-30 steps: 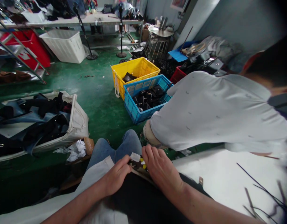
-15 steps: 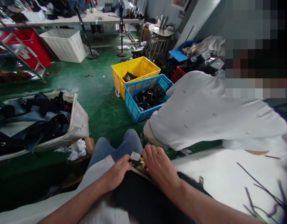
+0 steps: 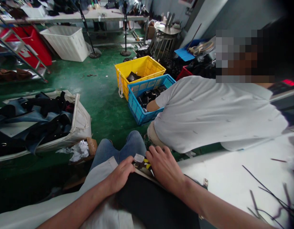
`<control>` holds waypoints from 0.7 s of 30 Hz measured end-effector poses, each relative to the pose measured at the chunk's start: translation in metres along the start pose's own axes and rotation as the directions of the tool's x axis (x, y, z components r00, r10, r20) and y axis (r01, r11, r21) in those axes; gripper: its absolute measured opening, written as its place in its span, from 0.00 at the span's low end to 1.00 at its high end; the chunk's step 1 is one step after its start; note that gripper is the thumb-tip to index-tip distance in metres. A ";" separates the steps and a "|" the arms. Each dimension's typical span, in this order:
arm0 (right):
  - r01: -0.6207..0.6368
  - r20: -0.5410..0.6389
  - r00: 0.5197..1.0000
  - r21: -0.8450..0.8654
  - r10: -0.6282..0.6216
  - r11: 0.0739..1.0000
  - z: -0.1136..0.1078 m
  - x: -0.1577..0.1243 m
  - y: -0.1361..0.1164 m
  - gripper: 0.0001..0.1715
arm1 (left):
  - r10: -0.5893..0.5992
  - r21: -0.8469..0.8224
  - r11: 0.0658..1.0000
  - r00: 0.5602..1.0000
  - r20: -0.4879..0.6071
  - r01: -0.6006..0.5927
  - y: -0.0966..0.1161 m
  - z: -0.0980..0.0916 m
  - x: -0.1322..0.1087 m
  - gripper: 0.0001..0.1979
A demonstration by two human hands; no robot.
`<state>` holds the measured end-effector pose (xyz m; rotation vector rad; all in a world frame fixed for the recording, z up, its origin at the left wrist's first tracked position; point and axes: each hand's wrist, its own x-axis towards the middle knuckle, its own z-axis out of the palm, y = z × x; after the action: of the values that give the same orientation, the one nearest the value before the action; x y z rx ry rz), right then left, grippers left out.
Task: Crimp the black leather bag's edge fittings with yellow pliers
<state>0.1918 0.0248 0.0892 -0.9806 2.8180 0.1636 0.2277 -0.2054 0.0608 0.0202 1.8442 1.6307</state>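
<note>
The left hand [image 3: 120, 176] is closing its thumb and fingers on the near edge of the black piece [image 3: 158, 203], which is lying across the person's lap. The right hand [image 3: 164, 165] is resting at the same edge, a little apart from the left one; its fingers are bending over the edge, but their tips are hiding, so I cannot tell if they are gripping. Between the two hands a patterned cloth [image 3: 145, 165] is showing its brown and yellow, and a white tag [image 3: 139, 157] is lying on it, near the left fingers. Beyond the hands the jeans [image 3: 136, 144] are showing. At the right side, dark strips [image 3: 272, 194] are lying on a white surface [image 3: 216, 165]. A co-worker [image 3: 209, 117] in a pale shirt is leaning over and putting one arm into the blue crate [image 3: 134, 106], which is holding black items. Just behind it, the yellow crate [image 3: 139, 65] is standing on the green floor [image 3: 101, 105].
</note>
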 end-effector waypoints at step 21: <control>0.130 0.156 0.975 0.171 -0.157 0.977 0.029 0.021 0.022 0.04 | -0.052 0.005 0.999 0.998 -0.041 0.052 -0.004 0.003 -0.007 0.07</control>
<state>0.1650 0.0335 0.0585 -1.0743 2.5513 0.0017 0.2359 -0.2063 0.0607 -0.0591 1.8651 1.6010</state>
